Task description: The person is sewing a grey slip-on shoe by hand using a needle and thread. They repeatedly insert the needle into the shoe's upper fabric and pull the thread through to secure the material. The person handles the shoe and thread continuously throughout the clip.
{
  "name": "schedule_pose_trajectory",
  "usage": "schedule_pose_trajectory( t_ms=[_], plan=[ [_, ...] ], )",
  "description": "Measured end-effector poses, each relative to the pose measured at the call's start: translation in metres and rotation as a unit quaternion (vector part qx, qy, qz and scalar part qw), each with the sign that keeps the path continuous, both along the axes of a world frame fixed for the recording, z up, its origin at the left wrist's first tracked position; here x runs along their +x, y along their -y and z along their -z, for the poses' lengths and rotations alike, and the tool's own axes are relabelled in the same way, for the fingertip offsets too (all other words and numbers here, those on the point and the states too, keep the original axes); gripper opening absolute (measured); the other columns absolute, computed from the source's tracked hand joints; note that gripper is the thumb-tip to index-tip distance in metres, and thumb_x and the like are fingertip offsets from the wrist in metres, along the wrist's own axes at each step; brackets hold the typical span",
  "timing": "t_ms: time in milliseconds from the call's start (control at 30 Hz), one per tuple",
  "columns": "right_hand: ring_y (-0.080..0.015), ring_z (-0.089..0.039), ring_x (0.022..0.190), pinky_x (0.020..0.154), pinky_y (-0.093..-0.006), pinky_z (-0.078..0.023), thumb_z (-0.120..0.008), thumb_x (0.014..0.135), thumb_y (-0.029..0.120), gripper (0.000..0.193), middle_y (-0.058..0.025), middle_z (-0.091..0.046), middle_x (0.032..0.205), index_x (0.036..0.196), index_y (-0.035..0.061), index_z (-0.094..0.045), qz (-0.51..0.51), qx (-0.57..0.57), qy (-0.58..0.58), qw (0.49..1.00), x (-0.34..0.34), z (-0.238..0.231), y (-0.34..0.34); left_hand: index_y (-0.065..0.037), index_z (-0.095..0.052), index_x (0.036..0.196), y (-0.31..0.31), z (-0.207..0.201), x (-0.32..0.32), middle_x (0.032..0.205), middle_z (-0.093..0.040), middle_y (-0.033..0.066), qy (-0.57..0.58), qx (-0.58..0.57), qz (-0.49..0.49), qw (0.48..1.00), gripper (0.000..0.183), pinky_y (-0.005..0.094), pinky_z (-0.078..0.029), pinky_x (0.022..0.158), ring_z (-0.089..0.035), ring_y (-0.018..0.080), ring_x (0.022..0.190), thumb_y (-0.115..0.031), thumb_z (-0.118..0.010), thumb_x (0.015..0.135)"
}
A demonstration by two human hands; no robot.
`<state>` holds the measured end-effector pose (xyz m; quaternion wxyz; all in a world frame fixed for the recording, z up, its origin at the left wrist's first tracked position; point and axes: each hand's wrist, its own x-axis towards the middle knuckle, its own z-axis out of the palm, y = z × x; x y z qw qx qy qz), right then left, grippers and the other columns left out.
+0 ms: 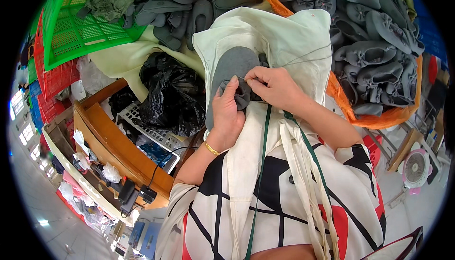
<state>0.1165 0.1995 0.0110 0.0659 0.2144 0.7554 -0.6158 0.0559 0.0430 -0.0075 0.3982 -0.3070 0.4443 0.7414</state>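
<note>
While your left hand (226, 118) is closed around the grey shoe (238, 60) at the centre of the frame, its raised thumb sits just beside the other hand's pinch. Risk: a jab to that thumb, if the bright sliver between them is a needle. Risk: a slackened hold, letting the shoe tilt on your lap. To the right, your right hand (277, 88) is pinched, thumb to forefinger; too hard a pull could pucker the fabric or break the thread. Further right, dark thread (307, 55) trails loosely over the white cloth (313, 27); its slack could loop or snag.

Hard to make out, left to right: most of your left fingers, hidden by the shoe; how the folded fabric near that thumb joins on; what exactly your right fingertips pinch, too fine to tell; where the thread ends; the orange sack (348, 113) at upper right, its lower contents buried
</note>
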Motion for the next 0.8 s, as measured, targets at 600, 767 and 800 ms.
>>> schedule_pose_trajectory(
  t_ms=[600, 767, 800],
  plan=[
    [-0.0055, -0.050, 0.061, 0.056, -0.0245, -0.041, -0.061, 0.095, 0.013, 0.012, 0.0008, -0.059, 0.071, 0.098, 0.0018, -0.065, 0.015, -0.140, 0.076, 0.987, 0.000, 0.002, -0.001, -0.004, -0.062, 0.105, -0.003, -0.013, 0.006, 0.099, -0.065, 0.0035, -0.055, -0.015, 0.021, 0.998, 0.017, 0.0285, -0.050, 0.083, -0.061, 0.0133, 0.088, -0.016, -0.069, 0.095],
    [-0.0057, -0.050, 0.069, 0.063, -0.0234, -0.044, -0.061, 0.097, 0.012, 0.011, 0.0014, -0.061, 0.080, 0.102, 0.0022, -0.064, 0.016, -0.105, 0.025, 0.994, 0.009, 0.014, 0.004, -0.007, -0.062, 0.096, -0.002, -0.008, 0.003, 0.089, -0.060, -0.0006, -0.040, -0.015, 0.016, 0.999, 0.012, 0.0258, -0.046, 0.074, -0.054, 0.0094, 0.079, -0.017, -0.068, 0.095],
    [-0.0058, -0.051, 0.071, 0.065, -0.0233, -0.044, -0.061, 0.097, 0.012, 0.012, 0.0014, -0.062, 0.081, 0.103, 0.0023, -0.064, 0.013, -0.102, 0.016, 0.995, 0.010, 0.017, 0.005, -0.007, -0.062, 0.095, -0.002, -0.007, 0.003, 0.088, -0.060, -0.0006, -0.041, -0.019, 0.016, 0.999, 0.012, 0.0257, -0.046, 0.074, -0.054, 0.0095, 0.079, -0.016, -0.069, 0.095]
  ],
)
